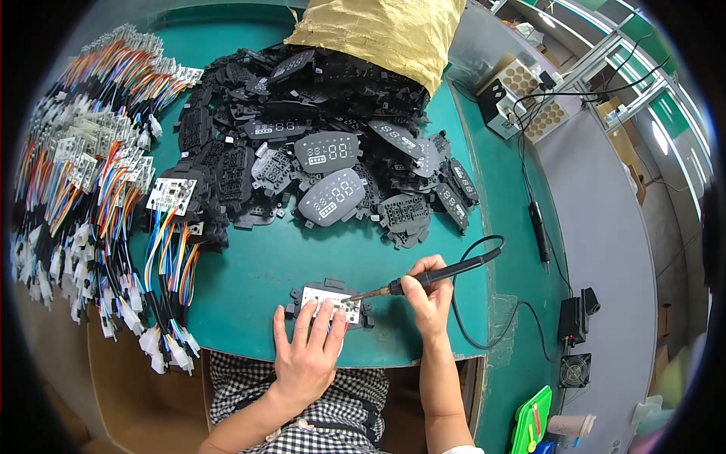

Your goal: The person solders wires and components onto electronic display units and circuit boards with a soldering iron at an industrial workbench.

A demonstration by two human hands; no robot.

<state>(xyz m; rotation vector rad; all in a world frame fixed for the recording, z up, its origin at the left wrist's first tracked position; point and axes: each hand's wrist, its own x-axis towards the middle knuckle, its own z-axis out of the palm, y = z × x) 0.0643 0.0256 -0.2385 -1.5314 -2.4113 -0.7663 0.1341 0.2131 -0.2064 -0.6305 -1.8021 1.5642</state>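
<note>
My left hand (308, 352) lies with its fingers stretched out on a white circuit board (311, 293), pressing it down. The board sits in a black plastic display housing (333, 285) near the bench's front edge. In my right hand (429, 301) is a soldering iron (454, 270), gripped like a pen by its black handle. Its metal tip slants down to the left and reaches the board beside my left fingertips; I cannot tell whether it touches. Coloured wires partly show under my left palm.
Wired circuit boards (91, 151) are heaped along the left. Black display housings (329, 151) spill from a yellow sack (378, 34) at the back. The iron's cable (495, 333) loops on the right. Beyond it are a hanging electric screwdriver (539, 234), a small fan (575, 371) and a green tray (533, 420).
</note>
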